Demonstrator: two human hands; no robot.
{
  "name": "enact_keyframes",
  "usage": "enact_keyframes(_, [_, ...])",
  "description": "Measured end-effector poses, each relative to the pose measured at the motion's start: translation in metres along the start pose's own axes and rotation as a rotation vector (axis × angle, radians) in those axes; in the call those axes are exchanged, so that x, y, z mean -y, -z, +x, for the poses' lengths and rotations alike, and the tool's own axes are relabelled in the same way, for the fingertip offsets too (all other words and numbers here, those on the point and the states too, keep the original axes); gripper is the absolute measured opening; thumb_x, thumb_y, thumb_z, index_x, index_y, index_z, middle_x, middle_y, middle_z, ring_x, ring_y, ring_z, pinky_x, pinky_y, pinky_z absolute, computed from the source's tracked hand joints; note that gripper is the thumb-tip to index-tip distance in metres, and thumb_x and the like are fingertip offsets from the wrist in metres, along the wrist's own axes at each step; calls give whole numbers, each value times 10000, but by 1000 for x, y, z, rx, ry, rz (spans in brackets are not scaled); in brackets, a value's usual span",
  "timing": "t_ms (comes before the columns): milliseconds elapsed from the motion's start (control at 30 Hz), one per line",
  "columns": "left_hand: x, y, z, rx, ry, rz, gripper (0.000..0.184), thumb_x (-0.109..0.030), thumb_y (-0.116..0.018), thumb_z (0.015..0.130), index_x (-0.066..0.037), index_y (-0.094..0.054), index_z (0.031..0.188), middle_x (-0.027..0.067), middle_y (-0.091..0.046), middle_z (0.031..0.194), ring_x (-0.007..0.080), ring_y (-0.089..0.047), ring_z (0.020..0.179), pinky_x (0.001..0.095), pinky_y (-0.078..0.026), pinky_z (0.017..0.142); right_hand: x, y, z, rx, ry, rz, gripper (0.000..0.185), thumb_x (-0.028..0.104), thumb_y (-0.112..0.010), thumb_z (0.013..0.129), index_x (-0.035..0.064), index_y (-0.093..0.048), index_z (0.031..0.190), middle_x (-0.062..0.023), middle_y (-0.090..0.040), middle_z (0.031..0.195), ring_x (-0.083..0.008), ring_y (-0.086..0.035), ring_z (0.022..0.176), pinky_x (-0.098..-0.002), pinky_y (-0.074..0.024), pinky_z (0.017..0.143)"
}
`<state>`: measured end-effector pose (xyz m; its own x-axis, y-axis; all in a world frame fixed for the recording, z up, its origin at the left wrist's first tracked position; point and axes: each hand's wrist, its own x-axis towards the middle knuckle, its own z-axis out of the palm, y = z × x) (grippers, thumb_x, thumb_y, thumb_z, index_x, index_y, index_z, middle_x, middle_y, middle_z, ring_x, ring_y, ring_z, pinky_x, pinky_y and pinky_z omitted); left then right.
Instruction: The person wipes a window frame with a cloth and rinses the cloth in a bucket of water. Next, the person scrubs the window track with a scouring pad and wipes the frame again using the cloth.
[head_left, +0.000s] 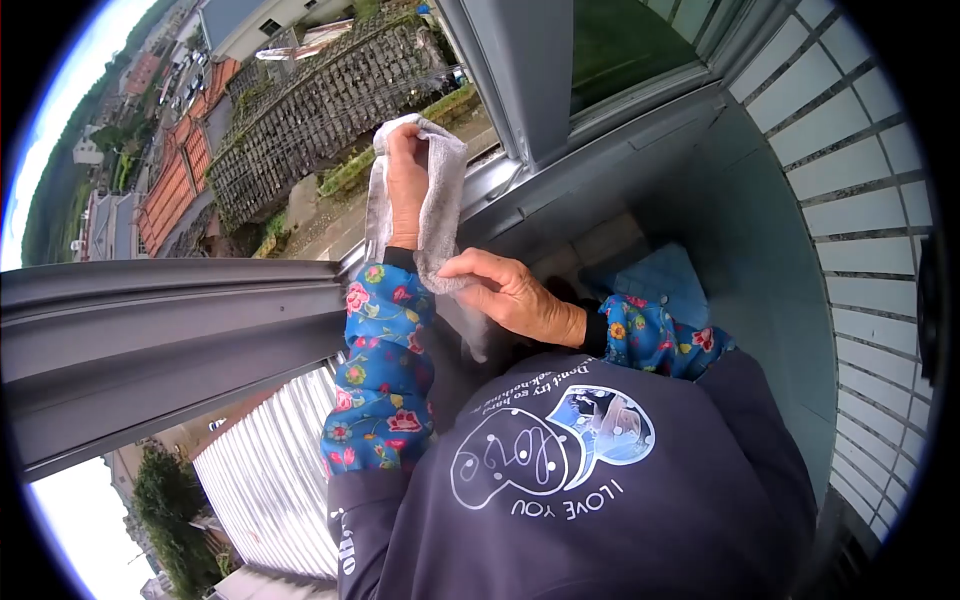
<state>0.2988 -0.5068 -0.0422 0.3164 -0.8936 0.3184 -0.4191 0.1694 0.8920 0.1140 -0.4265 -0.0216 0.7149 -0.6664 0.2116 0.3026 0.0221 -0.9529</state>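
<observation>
A damp-looking grey cloth hangs in folds around my left hand, which reaches out beside the window frame. The fingers of that hand bend into the top of the cloth, and their tips are partly hidden. Nearer my body, my right hand pinches the lower part of the same cloth between thumb and fingers. A loose end of it hangs below the right hand. Blue floral sleeve covers are on both forearms.
Grey window framing runs along the left, with an upright frame post above the hands. Outside are tiled roofs and a corrugated metal roof. White wall tiles line the right. A light-blue object lies below.
</observation>
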Motion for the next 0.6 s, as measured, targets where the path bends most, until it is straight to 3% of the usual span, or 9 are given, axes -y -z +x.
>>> enact_keyframes(133, [55, -22, 11, 158, 58, 268, 387, 31, -689, 785, -63, -463, 1085, 38, -597, 852, 103, -532, 754, 253, -471, 671, -10, 12, -4, -85, 53, -187, 208, 8, -582, 880, 24, -607, 1087, -71, -581, 924, -118, -575, 814, -239, -468, 750])
enact_keyframes(167, [58, -28, 19, 167, 66, 255, 285, 3, -642, 819, -62, -483, 1046, 52, -602, 844, 112, -528, 748, 270, -474, 673, -12, 15, -4, -112, 75, -207, 221, 7, -586, 868, 27, -606, 1087, -82, -589, 924, -143, -588, 807, -250, -472, 739])
enact_keyframes(267, [56, -37, 28, 182, 90, 461, 199, -91, -576, 859, -58, -513, 1044, 200, -637, 823, 349, -620, 815, 421, -485, 725, -7, 25, -4, -150, -54, -185, 231, 8, -592, 856, 36, -608, 1084, -81, -600, 928, -153, -594, 799, -269, -475, 721])
enact_keyframes(300, [47, -39, 30, 195, 101, 424, 134, -71, -565, 844, -41, -554, 975, 231, -643, 828, 396, -621, 857, 443, -483, 737, -4, 28, -4, -155, -77, -178, 237, 9, -592, 850, 45, -610, 1084, -82, -600, 920, -155, -591, 789, -279, -472, 703])
enact_keyframes(400, [34, -39, 35, 333, -12, 305, 102, -48, -548, 834, -31, -591, 925, 231, -647, 833, 381, -634, 845, 428, -488, 741, -5, 29, -4, -169, -6, -194, 248, -14, -562, 862, 25, -601, 1103, -61, -576, 934, -104, -542, 766, -239, -452, 699])
enact_keyframes(533, [22, -37, 48, 531, -292, 490, 195, -17, -503, 824, -27, -659, 942, 248, -646, 835, 414, -631, 870, 465, -493, 796, -11, 31, -7, -185, 52, -286, 233, -5, -573, 864, 28, -606, 1093, -67, -576, 924, -109, -531, 741, -245, -445, 678])
enact_keyframes(600, [14, -38, 55, 645, -275, 585, 207, -13, -502, 818, -29, -653, 958, 251, -646, 839, 421, -628, 869, 469, -494, 799, -6, 32, -9, -187, 46, -306, 222, -3, -575, 868, 27, -609, 1085, -71, -579, 923, -112, -526, 729, -249, -442, 668])
